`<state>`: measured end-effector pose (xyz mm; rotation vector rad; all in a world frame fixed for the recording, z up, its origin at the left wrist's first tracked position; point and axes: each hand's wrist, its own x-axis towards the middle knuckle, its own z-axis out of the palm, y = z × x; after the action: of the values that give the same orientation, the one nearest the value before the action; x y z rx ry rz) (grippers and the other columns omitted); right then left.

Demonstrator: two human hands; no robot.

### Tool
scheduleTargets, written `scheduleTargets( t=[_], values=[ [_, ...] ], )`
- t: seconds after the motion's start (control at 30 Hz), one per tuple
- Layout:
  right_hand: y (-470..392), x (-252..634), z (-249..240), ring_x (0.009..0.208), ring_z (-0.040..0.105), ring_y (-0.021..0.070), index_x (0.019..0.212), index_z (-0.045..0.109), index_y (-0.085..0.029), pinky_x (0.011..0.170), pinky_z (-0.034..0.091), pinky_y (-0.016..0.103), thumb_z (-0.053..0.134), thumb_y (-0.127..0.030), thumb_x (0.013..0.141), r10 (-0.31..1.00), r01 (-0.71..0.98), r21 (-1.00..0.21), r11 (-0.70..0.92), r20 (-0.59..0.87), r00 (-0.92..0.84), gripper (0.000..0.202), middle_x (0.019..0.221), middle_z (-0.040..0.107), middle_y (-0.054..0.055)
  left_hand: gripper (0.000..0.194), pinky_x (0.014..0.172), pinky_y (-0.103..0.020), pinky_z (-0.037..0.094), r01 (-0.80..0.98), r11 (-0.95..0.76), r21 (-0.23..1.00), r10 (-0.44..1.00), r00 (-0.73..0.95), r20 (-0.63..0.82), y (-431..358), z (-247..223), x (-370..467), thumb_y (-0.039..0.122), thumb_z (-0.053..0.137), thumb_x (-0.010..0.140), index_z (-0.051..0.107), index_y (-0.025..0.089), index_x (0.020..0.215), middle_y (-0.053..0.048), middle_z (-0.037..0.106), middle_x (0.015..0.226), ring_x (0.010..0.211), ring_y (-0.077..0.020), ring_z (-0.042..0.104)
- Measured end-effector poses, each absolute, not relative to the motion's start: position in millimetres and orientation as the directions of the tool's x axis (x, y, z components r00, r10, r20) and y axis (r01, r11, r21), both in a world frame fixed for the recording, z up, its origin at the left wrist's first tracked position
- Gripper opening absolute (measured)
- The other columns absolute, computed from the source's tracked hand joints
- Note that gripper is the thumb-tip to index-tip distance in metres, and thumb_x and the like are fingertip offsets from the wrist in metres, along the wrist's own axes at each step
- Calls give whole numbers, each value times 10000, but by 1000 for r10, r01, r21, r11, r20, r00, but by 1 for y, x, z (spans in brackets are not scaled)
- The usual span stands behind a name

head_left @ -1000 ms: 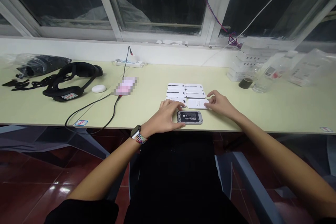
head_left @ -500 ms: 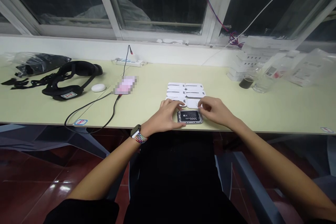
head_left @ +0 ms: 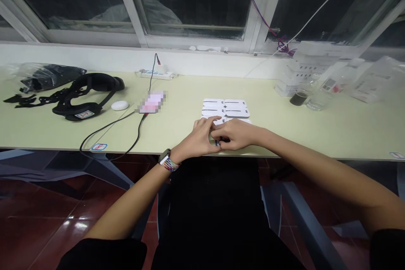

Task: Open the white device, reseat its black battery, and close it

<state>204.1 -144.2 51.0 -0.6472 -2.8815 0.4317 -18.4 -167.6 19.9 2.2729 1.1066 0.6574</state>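
Note:
A small flat device [head_left: 217, 143] with a dark battery in its exposed back lies near the table's front edge, mostly hidden under my hands. My left hand [head_left: 198, 140] curves round its left end, thumb at the near edge and index finger at the far edge. My right hand [head_left: 238, 134] is over the device with its fingers bent together; what they hold, if anything, is hidden. Just beyond lie several white rounded panels [head_left: 237, 112] in two columns, marked with black lines and a W-like logo. The nearest ones are partly covered by my hands.
On the left are a black headset [head_left: 77, 109], a white oval case [head_left: 120, 105], and a blurred pink phone-like thing [head_left: 152, 102] with cables. A power strip [head_left: 157, 74] lies by the wall. White boxes [head_left: 311, 65], a dark-liquid cup [head_left: 298, 98] and a clear bottle [head_left: 315, 101] stand right.
My right hand has moved left from beside the white panels onto the device, covering the battery and its label. My left hand has stayed around the device's left end.

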Motion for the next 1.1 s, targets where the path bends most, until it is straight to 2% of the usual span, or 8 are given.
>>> scheduleTargets(
  t=[0.2, 0.4, 0.5, 0.67, 0.8, 0.87, 0.93, 1.1],
  values=[
    [-140, 197, 51, 614, 412, 123, 791, 609, -205, 604, 272, 292, 588, -247, 872, 371, 344, -207, 916, 111, -922, 94, 791, 630, -9, 950, 1132, -590, 482, 565, -528, 634, 816, 544, 194, -168, 19, -19, 360, 854, 781, 403, 304, 1615, -124, 508, 1346, 1354, -414, 427],
    [-134, 191, 51, 599, 407, 125, 722, 565, -209, 591, 274, 286, 586, -237, 857, 312, 280, -209, 937, 139, -940, 139, 724, 612, -16, 963, 1145, -598, 460, 568, -574, 590, 795, 560, 234, -166, 16, -20, 359, 852, 793, 394, 303, 1638, -119, 542, 1312, 1310, -402, 458],
    [-134, 192, 58, 611, 423, 133, 702, 552, -215, 590, 261, 292, 602, -230, 825, 328, 297, -188, 936, 162, -931, 133, 712, 607, -15, 1012, 1149, -603, 456, 564, -550, 616, 808, 547, 220, -166, 17, -20, 419, 895, 773, 389, 326, 1644, -118, 530, 1346, 1333, -417, 441],
    [-141, 212, 81, 630, 439, 125, 800, 643, -206, 604, 263, 304, 644, -288, 905, 360, 349, -91, 933, 197, -912, 133, 958, 702, 28, 987, 1130, -579, 465, 557, -539, 632, 810, 550, 205, -166, 19, -20, 512, 925, 771, 430, 349, 1609, -100, 544, 1333, 1308, -403, 448],
    [-153, 236, 97, 683, 479, 149, 987, 703, -215, 618, 277, 300, 671, -388, 995, 432, 438, -15, 899, 208, -878, 176, 1071, 658, 71, 1025, 1169, -588, 412, 544, -571, 615, 788, 572, 227, -166, 20, -20, 487, 923, 793, 375, 341, 1646, -85, 628, 1307, 1311, -398, 458],
    [-159, 249, 102, 689, 495, 152, 1017, 699, -229, 620, 296, 298, 675, -454, 1021, 498, 500, -44, 865, 204, -843, 227, 1102, 646, 76, 1018, 1189, -591, 387, 536, -577, 616, 782, 581, 227, -166, 20, -20, 470, 926, 796, 377, 345, 1644, -72, 665, 1298, 1334, -404, 448],
    [-165, 262, 105, 718, 544, 165, 1037, 689, -247, 640, 345, 301, 687, -500, 1025, 574, 556, -141, 819, 184, -798, 254, 1095, 662, 66, 1024, 1205, -596, 368, 533, -577, 618, 780, 583, 226, -165, 19, -20, 459, 932, 790, 379, 342, 1643, -67, 683, 1305, 1358, -409, 435],
    [-178, 302, 93, 777, 627, 216, 1130, 689, -279, 693, 462, 340, 850, -601, 886, 773, 669, -404, 624, 191, -605, 435, 965, 696, 45, 1000, 1231, -601, 339, 532, -577, 619, 781, 581, 229, -164, 19, -20, 422, 942, 776, 419, 326, 1623, -64, 701, 1326, 1374, -408, 427]
  ],
)
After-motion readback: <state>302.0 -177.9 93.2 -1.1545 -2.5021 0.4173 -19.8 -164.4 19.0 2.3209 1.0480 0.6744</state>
